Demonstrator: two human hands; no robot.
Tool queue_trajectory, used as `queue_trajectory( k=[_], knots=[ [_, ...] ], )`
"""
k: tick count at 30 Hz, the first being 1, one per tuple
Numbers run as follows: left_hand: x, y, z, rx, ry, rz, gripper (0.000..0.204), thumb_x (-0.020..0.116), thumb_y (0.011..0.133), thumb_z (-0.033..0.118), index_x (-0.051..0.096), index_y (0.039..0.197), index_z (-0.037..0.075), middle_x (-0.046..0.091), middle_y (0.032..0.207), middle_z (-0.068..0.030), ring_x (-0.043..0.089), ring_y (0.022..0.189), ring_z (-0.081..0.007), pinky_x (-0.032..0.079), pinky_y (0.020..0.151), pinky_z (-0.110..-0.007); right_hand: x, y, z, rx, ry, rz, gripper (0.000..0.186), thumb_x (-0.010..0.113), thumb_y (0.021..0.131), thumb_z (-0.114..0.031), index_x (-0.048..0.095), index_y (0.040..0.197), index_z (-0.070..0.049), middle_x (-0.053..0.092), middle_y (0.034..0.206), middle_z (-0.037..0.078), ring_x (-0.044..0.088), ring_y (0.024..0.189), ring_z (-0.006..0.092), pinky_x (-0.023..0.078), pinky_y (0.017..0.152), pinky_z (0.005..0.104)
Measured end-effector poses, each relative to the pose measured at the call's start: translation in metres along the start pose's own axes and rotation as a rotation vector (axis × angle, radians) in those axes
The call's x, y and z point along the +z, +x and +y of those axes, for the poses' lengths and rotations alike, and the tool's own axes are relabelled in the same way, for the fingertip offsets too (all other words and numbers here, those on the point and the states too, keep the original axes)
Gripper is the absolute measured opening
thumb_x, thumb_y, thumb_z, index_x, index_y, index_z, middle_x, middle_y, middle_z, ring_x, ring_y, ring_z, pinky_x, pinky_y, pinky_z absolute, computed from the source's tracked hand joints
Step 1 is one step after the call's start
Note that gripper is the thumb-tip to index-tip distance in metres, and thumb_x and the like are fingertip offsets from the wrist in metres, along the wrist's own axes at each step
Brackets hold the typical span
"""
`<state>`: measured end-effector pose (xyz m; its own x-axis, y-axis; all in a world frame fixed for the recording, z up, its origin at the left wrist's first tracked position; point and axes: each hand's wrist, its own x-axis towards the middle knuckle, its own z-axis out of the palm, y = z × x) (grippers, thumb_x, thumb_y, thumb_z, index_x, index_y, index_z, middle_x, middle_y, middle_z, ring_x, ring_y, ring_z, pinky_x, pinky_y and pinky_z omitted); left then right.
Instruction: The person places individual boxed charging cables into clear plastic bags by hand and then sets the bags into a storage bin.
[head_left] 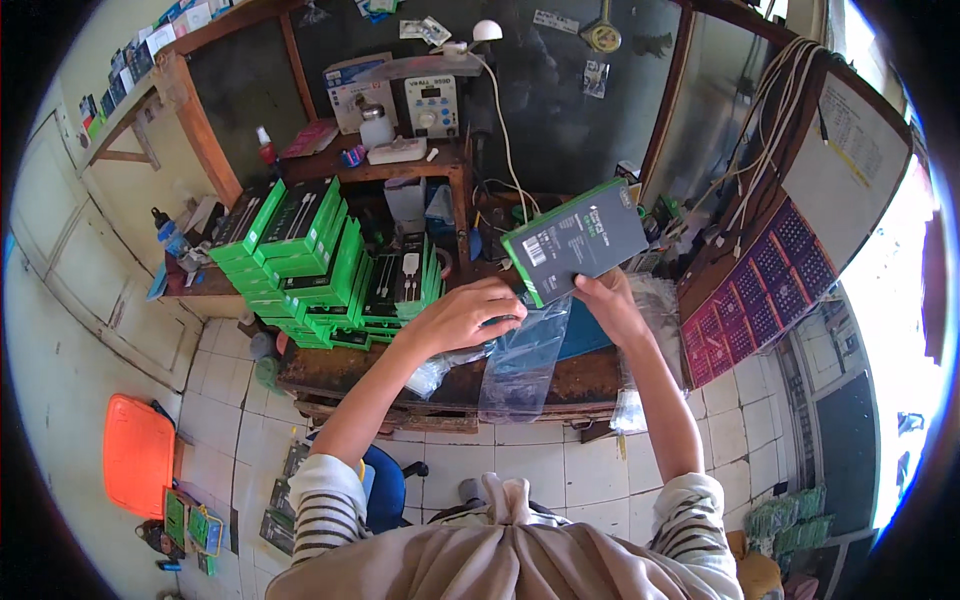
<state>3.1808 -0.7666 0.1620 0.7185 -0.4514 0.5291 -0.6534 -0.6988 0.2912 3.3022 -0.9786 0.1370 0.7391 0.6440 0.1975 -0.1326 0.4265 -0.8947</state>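
My right hand (pixel 608 300) grips a flat black box with green edges (pixel 578 245) by its lower edge, thumb on the printed face. The box is tilted and held above the workbench. Just to its left, my left hand (pixel 468 316) has its fingers curled at the top of a clear plastic bag (pixel 522 365), which hangs below the box over the bench's front edge. The left fingertips are partly hidden, but they seem to pinch the bag's edge. Stacked green-and-black boxes (pixel 310 265) stand on the bench to the left of my left hand.
The worn wooden workbench (pixel 350 372) carries more clear plastic packaging (pixel 655 310) on the right. Behind, a shelf (pixel 435 160) holds a power-supply-like device (pixel 432 106) and a metal-topped bottle (pixel 376 128). A blue chair (pixel 385 490) and an orange seat (pixel 138 455) are on the tiled floor.
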Motion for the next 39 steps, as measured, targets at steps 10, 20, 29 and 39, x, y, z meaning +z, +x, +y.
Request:
queue_trajectory(
  k=[10,20,29,39],
  knots=[
    [-0.014,-0.014,-0.002,0.026,0.013,0.050,0.017,0.066,0.075,0.012,0.056,0.088,0.008,0.056,0.088,-0.0048,0.051,0.086,-0.0245,0.044,0.074,-0.035,-0.003,-0.016,-0.006,0.036,-0.242,-0.065,0.050,0.067,0.076,-0.004,0.041,0.119,0.003,0.053,0.115,0.010,0.050,0.106,0.0181,0.040,0.091,0.0341],
    [-0.013,-0.025,-0.005,0.125,0.163,0.129,0.017,0.072,0.068,0.015,0.058,0.077,0.009,0.058,0.080,-0.0016,0.053,0.078,-0.0207,0.045,0.071,-0.032,-0.008,-0.026,-0.012,-0.017,-0.451,-0.183,0.063,0.067,0.076,0.000,0.030,0.126,0.002,0.049,0.118,0.012,0.048,0.109,0.0198,0.043,0.090,0.0347],
    [-0.006,-0.033,-0.003,0.203,0.347,0.147,0.017,0.069,0.072,0.022,0.057,0.077,0.012,0.056,0.086,0.0041,0.048,0.083,-0.0171,0.040,0.073,-0.032,-0.004,-0.025,-0.028,0.139,-0.560,-0.158,0.063,0.069,0.073,0.002,0.034,0.125,0.000,0.050,0.118,0.009,0.048,0.108,0.0172,0.042,0.092,0.0339],
    [0.001,-0.043,-0.013,0.367,0.416,0.166,0.021,0.073,0.066,0.023,0.060,0.080,0.014,0.058,0.084,0.0061,0.048,0.073,-0.0139,0.043,0.065,-0.027,-0.006,-0.028,-0.019,0.108,-0.585,-0.233,0.061,0.070,0.073,-0.002,0.037,0.123,0.004,0.053,0.115,0.011,0.052,0.104,0.0186,0.048,0.086,0.0329]
  ],
)
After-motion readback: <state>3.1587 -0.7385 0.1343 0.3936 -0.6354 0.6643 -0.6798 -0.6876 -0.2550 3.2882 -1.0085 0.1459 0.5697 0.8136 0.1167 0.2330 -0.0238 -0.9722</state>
